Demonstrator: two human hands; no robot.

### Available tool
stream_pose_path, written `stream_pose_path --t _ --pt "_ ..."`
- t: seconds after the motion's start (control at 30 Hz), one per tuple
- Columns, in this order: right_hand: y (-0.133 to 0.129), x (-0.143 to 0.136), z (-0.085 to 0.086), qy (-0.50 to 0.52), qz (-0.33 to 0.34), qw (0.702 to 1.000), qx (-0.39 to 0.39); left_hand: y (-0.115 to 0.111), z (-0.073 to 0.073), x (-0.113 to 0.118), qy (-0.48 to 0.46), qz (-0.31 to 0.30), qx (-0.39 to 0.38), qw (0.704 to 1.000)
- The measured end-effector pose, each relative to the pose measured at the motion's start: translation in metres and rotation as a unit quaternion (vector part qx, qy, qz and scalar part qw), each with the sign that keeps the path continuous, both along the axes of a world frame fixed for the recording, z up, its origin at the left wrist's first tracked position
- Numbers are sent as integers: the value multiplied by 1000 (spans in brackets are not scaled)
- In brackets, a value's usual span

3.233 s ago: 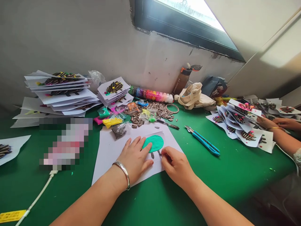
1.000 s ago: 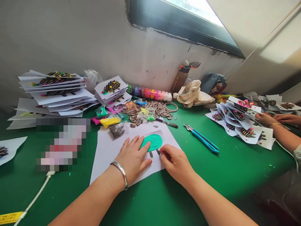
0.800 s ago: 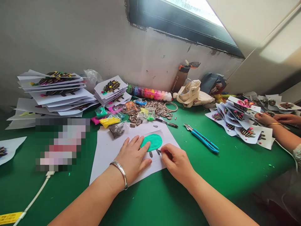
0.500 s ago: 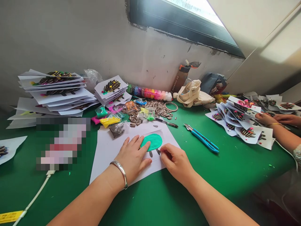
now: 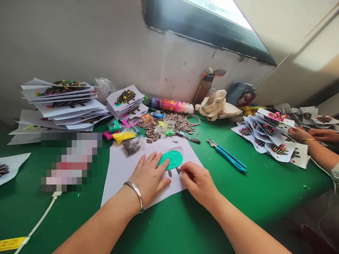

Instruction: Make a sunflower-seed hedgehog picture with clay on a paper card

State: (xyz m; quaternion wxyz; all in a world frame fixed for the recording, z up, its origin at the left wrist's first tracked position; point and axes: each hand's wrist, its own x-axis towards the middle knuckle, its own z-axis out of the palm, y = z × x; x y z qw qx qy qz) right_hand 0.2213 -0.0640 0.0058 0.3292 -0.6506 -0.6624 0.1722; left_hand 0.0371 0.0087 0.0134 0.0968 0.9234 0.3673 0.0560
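A flat teal-green clay oval [image 5: 171, 161] lies on a small white card [image 5: 177, 178], on top of a larger white sheet [image 5: 116, 173]. Two short dark clay legs show below the oval: a left leg [image 5: 170, 173] and a right leg [image 5: 178, 170]. My left hand [image 5: 152, 171], with a silver bangle on its wrist, rests flat with fingers spread on the paper and the oval's left edge. At the right leg, the thumb and index finger of my right hand [image 5: 197, 180] are pinched together on the dark clay; the tips are partly hidden.
Behind the sheet lie bagged clay [image 5: 124, 134], sunflower seeds [image 5: 177, 121], a pen [image 5: 188, 137] and a clay row [image 5: 169, 104]. A blue utility knife [image 5: 229, 157] lies right, blade exposed. Card stacks [image 5: 60, 106] stand left. Another person's hand [image 5: 300, 134] is at the right cards [image 5: 265, 130].
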Motion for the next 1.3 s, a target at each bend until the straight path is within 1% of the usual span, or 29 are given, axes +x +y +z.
stream_pose_path --t 0.1,0.2,0.33,0.47,0.6,0.73,0.87,1.07,1.3 --pt "0 0 0 -11 5 1000 -8 0 4 1 18 -2 -12 1000" --pt "-1 -1 1 -22 2 1000 -18 -1 5 2 18 -1 -8 1000" --pt "0 0 0 -5 0 1000 -3 0 4 2 22 0 -1 1000" --pt "0 0 0 -15 2 1000 -12 -1 3 0 26 -2 -4 1000" --pt "-1 0 1 4 -7 1000 -5 -2 2 -1 20 -1 7 1000" --pt "-1 0 2 -12 4 1000 -15 -2 1 -1 11 -4 15 1000" --pt "-2 0 3 -8 -8 1000 -12 -1 1 0 12 -4 14 1000" --pt "-2 -1 2 -12 -10 1000 -17 0 2 0 20 -3 4 1000" --pt "-2 0 3 -5 -14 1000 -10 -1 -3 -1 0 -2 11 1000"
